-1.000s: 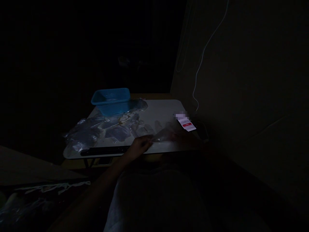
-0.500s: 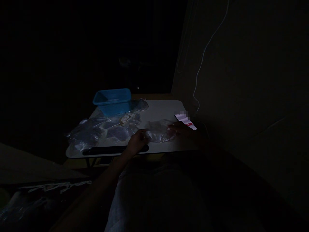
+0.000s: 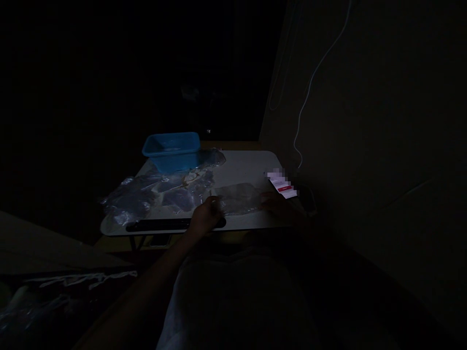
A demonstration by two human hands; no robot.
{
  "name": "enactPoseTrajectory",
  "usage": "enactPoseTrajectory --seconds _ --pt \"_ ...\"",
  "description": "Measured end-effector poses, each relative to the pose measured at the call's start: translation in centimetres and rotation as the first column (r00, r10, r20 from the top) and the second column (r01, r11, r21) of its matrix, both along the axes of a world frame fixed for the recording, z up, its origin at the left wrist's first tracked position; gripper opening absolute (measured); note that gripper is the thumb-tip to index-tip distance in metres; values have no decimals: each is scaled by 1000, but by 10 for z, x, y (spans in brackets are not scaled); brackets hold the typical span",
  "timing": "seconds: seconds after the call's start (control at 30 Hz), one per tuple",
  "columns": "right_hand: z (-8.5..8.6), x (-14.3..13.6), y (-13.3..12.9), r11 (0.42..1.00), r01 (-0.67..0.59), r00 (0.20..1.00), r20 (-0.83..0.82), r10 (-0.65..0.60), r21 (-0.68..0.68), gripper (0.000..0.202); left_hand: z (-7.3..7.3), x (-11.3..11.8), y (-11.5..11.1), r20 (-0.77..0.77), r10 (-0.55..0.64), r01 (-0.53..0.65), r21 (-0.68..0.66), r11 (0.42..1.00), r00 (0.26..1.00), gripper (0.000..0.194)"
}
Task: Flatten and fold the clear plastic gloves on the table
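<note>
A clear plastic bag (image 3: 241, 198) lies on the white table (image 3: 248, 163), near its front edge. My left hand (image 3: 205, 214) is closed on the bag's left edge, with the fingertips pinched together. At the bag's right end is my right hand (image 3: 272, 201), very dark in the shadow. Its fingers reach the bag's edge, but whether they grip it is too dim to make out. More crumpled clear plastic bags (image 3: 133, 199) are heaped to the left of my left hand.
A blue plastic basin (image 3: 173, 153) stands at the table's back left. A phone with a lit screen (image 3: 282, 184) lies by the right edge. Along the front edge runs a black strip (image 3: 160, 224). A white cable (image 3: 310, 82) hangs down the right wall.
The bag between my hands now lies flatter and more spread out. My right hand has shifted slightly right and down, while my left hand keeps its place at the bag's left edge.
</note>
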State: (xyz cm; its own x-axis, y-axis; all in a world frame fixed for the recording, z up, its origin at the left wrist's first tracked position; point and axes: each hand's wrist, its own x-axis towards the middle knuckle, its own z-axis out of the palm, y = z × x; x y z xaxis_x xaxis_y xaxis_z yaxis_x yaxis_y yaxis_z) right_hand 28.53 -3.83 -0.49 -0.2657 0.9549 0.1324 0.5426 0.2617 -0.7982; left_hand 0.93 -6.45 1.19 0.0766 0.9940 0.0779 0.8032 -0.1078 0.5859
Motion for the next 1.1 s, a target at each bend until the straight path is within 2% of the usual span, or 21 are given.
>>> enactPoseTrajectory --seconds 0.1,0.27,0.5,0.67,0.9,1.1 --pt "-1 -10 2 998 11 999 -34 -13 -58 30 -3 -2 2 18 34 -34 -15 999 999 42" --pt "7 -23 1 955 171 978 -76 -194 -242 41 -4 -5 5 76 48 -45 -39 998 996 37" --pt "10 -25 -8 976 191 981 52 -186 -107 38 -3 -4 4 102 27 -25 -25 999 994 34" --pt "8 -27 -15 979 203 960 195 -201 9 39 -1 -3 1 16 -8 8 3 1000 1000 35" --pt "15 -36 -38 980 199 929 313 -199 34 43 -3 1 1 -113 -13 20 63 998 993 32" --pt "18 -41 -45 975 215 887 407 -217 52 43 -3 1 1 -173 -28 39 62 997 985 30"
